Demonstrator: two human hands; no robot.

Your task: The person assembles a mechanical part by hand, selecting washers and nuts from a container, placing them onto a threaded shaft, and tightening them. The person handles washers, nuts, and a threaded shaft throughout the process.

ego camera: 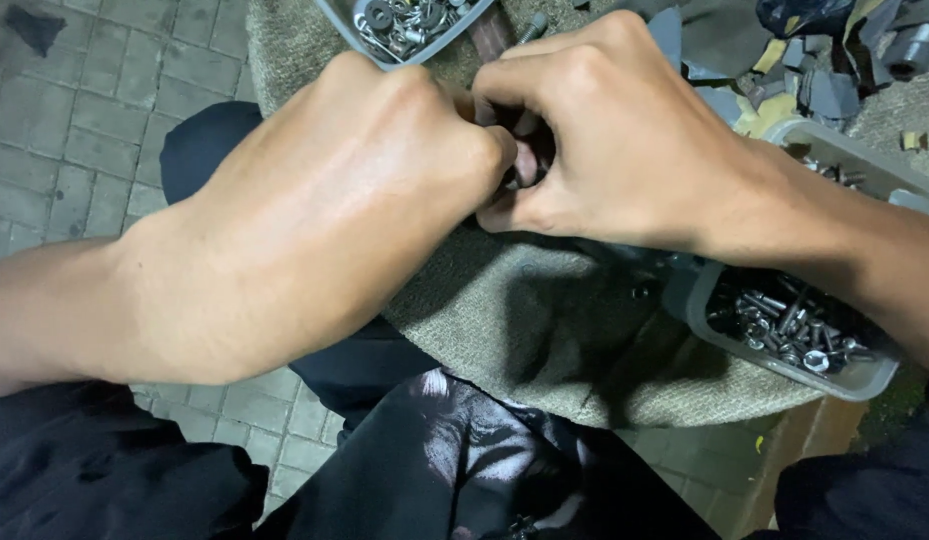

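left hand (385,160): clenched, knuckles touching right
right hand (605,130): fingers curled on small dark part (528,160); kind, long axis unclear
part: between both grips, equally near
bolt tray (785,370): right of grips, below wrist

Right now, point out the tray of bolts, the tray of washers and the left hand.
tray of bolts (707,318), head view, its left rim.
tray of washers (337,20), head view, its lower-left rim.
left hand (355,190), head view, its back.
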